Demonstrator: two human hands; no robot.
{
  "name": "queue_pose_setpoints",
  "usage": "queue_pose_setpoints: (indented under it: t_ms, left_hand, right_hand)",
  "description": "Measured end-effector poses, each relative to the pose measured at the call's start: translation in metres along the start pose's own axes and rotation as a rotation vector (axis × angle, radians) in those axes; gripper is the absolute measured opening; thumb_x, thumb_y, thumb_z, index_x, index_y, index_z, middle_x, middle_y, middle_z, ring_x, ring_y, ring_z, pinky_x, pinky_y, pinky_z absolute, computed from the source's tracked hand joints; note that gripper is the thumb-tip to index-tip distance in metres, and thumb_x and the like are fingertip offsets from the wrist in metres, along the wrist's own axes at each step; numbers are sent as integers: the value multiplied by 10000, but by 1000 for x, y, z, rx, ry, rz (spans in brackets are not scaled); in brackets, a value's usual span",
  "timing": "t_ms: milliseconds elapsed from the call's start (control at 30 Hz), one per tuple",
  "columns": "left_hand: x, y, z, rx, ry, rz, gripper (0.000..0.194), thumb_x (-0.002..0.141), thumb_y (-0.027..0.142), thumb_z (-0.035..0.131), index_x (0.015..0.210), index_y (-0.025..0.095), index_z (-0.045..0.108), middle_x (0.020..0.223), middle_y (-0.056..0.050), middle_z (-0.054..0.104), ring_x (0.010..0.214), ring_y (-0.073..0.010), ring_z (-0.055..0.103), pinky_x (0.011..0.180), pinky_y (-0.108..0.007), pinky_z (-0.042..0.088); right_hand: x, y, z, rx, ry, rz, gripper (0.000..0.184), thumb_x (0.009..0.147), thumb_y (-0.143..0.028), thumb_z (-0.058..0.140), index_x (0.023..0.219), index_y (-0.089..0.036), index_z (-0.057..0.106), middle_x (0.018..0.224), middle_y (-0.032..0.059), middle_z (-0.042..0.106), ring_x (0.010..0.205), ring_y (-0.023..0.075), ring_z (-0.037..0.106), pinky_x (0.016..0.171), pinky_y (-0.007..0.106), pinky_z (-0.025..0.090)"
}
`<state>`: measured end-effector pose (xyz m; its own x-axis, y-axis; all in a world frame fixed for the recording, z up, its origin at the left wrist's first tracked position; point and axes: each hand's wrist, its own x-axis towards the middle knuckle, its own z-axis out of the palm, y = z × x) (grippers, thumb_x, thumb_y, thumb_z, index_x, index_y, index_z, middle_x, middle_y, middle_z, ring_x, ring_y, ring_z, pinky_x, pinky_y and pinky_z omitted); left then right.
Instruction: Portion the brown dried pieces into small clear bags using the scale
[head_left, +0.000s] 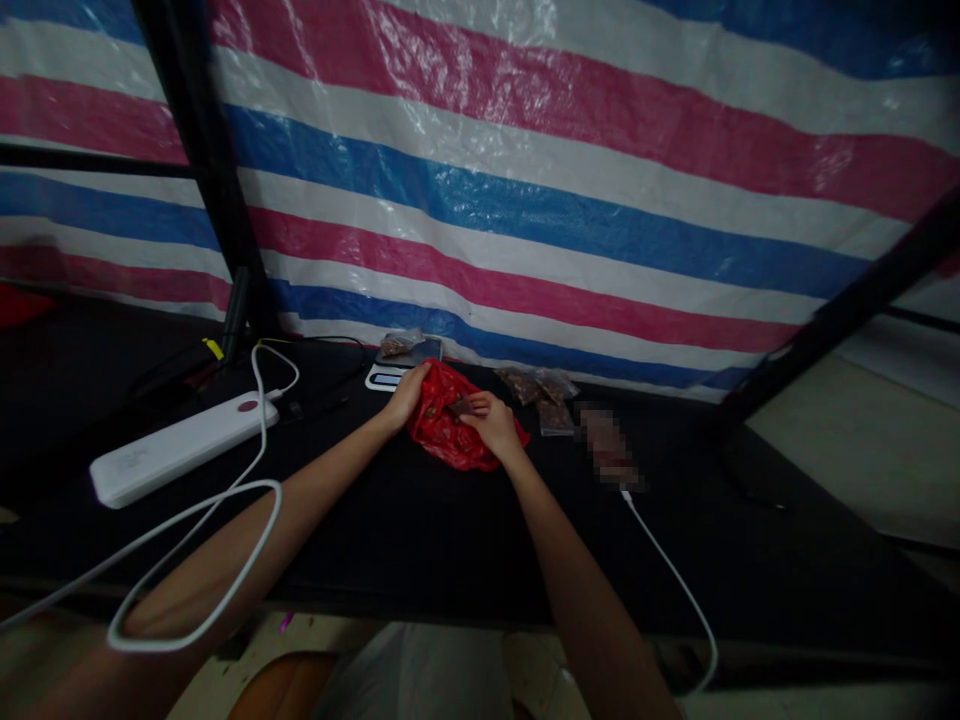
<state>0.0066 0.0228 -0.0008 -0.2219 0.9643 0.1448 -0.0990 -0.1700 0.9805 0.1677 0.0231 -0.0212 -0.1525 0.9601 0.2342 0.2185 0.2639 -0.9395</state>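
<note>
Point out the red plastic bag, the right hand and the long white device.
Red plastic bag (454, 448): head view, on its near wall.
Right hand (496, 427): head view, on the back of it.
Long white device (180, 452): head view, middle of its upper face.

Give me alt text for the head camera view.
A left hand holds the edge of a red bag on a black table, the right hand at its opening. Small packets lie to the right; a striped sheet hangs behind.

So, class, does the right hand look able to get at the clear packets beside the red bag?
Probably yes: the packets lie close beside the right hand, with nothing visible blocking them, though it is busy at the red bag.
</note>
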Motion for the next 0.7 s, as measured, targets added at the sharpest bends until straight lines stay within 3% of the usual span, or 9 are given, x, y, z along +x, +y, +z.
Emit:
queue_pose_setpoints:
  t_ms: [367,700]
  left_hand:
    - [5,-14,-6,-2,-3,-46,334,606,464,529,604,132,565,505,1,583,521,-151,526,582,-272,423]
    - [17,-28,-12,34,-24,-15,236,593,223,491,757,126,630,709,-45,670,696,-197,601,715,-314,452]
  right_hand:
    - [7,6,-8,254,-97,100,298,448,-125,710,720,-178,601,704,1,646,658,140,606,711,318,471]
    - [-1,-23,-19,486,-184,54,354,527,-204,722,863,-197,608,907,27,652,884,172,594,894,342,397]
